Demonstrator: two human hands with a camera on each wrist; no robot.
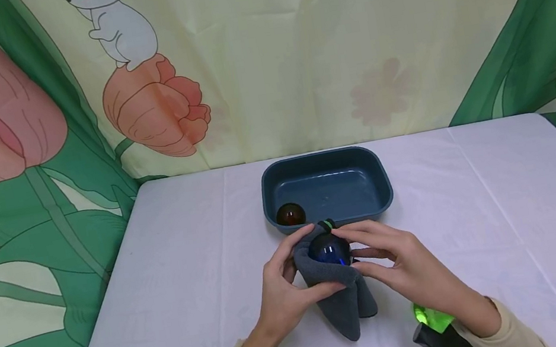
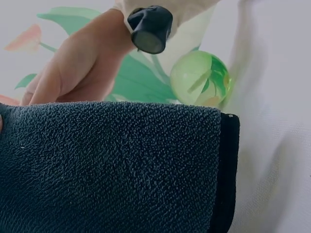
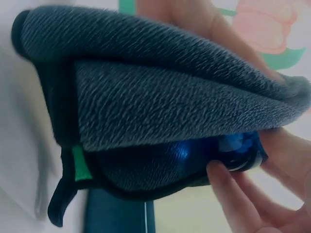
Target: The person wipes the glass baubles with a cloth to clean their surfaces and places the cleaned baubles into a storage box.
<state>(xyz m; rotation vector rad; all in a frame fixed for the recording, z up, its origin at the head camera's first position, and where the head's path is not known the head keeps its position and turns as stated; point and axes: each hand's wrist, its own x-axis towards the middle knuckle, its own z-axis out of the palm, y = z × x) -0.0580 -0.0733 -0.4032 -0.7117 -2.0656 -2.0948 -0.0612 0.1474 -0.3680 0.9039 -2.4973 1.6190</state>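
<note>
Both hands are together over the near middle of the table, around a grey cloth [image 1: 348,301] with dark edging and a small green tag [image 3: 81,162]. My left hand [image 1: 287,292] grips the folded cloth from the left, thumb across its near side. A shiny dark blue ball [image 1: 328,249] sits in the cloth's fold, partly covered by it. From the right, my right hand [image 1: 398,254] pinches the ball between thumb and fingers, its thumb at the cloth's edge. In the left wrist view the cloth [image 2: 112,160] hides most of the scene behind it.
Just beyond the hands stands a dark blue tray [image 1: 364,208] with a dark reddish-brown ball [image 1: 291,214] in its near left corner. A clear green ball [image 2: 197,77] lies by the right forearm. A white cloth [image 1: 176,284] covers the table; a printed curtain [image 1: 269,79] hangs behind.
</note>
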